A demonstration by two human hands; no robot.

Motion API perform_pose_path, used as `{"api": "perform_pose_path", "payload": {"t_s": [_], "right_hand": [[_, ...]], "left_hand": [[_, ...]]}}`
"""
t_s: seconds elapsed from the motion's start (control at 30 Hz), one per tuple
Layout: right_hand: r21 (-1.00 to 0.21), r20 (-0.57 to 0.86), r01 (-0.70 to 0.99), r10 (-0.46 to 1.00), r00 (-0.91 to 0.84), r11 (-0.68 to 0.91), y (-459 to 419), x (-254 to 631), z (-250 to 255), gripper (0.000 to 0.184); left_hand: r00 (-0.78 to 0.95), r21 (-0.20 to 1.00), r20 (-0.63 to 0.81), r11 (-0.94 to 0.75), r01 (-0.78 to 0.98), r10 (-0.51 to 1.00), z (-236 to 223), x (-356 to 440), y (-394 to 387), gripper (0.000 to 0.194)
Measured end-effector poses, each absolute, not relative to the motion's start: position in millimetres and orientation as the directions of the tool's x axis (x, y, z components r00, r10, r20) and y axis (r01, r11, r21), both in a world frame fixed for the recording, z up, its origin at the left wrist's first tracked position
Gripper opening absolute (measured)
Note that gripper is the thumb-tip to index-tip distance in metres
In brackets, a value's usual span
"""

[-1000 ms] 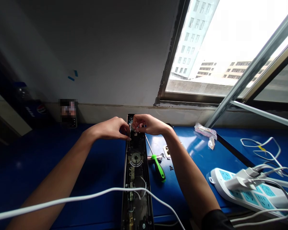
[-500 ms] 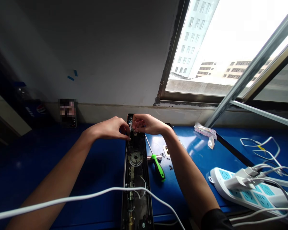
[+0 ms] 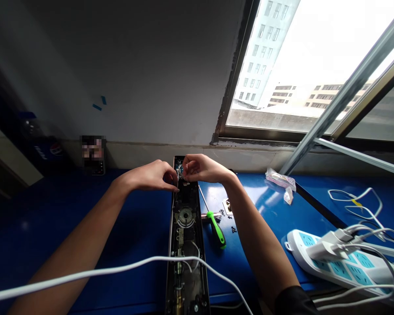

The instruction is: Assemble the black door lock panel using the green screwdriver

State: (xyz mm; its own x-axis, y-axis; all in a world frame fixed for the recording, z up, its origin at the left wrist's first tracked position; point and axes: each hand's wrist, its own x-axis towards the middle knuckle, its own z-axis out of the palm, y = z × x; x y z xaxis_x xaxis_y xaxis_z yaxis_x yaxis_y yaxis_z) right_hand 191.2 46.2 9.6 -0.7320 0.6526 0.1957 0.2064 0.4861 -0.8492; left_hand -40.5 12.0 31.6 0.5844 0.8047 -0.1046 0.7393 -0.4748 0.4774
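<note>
My right hand [image 3: 205, 168] shifts toward the table's [image 3: 134, 232] far edge, exposing wires [image 3: 179, 169]; whether it or my left hand [image 3: 154, 175] pinches them, I cannot tell.

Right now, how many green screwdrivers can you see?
1. The green screwdriver lies just right of the long open casing, between it and the right forearm; another could be hidden behind that arm.

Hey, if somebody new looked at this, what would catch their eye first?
Probably the bright window at upper right, beside the dim wall. Next, the left hand and right hand, close together at the far end of an opened black device, bottom centre; a green-handled screwdriver lies just right of it. The white power strip stands out at lower right.
</note>
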Motion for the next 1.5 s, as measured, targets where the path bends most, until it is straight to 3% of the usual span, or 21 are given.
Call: {"api": "perform_pose_path", "payload": {"t_s": [0.4,0.63,1.03,1.5], "right_hand": [[-0.889,0.211,0.141,0.663,-0.718,0.436,46,193,12,0.031],[-0.949,0.157,0.089,0.701,-0.696,0.301,51,195,10,0.034],[-0.782,0.197,0.306,0.681,-0.705,0.543,47,188,10,0.029],[-0.711,0.206,0.37,0.68,-0.704,0.598,39,186,16,0.019]], "left_hand": [[0.574,0.47,-0.109,-0.467,0.749,0.811,30,-40,12,0.033],[0.587,0.46,-0.097,-0.487,0.742,0.803,31,-40,12,0.036],[0.535,0.451,-0.084,-0.447,0.773,0.841,29,-36,10,0.035],[0.538,0.449,-0.082,-0.451,0.771,0.839,29,-36,10,0.035]]}}
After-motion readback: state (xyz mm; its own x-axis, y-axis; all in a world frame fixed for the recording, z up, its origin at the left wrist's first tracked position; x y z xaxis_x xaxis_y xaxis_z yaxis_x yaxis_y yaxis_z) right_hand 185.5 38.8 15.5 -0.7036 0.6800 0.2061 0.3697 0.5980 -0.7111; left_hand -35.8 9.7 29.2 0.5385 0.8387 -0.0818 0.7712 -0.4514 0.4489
